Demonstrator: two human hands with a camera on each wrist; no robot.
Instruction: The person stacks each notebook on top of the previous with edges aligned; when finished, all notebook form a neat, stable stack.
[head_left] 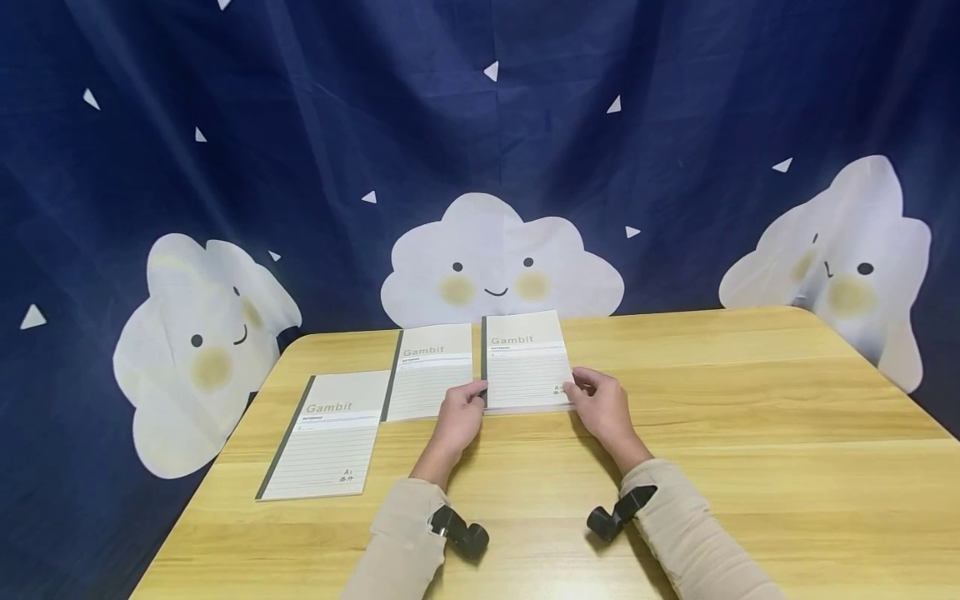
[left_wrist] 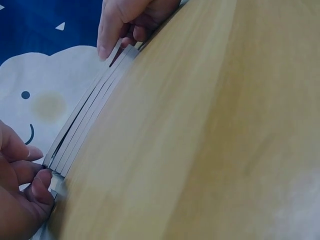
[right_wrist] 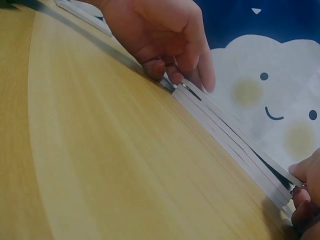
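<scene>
Probably, separating is in hand: fingers of the left hand (head_left: 459,414) and right hand (head_left: 602,408) pinch the top notebook (head_left: 523,367) on the stack (right_wrist: 229,142); two other notebooks (head_left: 431,375) lie left of it. Next, I judge, needs even lifting.

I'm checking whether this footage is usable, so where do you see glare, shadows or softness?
Head view: pale glare on the tabletop near the bottom edge, shadow beside the right sleeve; left wrist view: dim, stacked notebooks slightly soft; right wrist view: shadow on the tabletop at lower right.
</scene>
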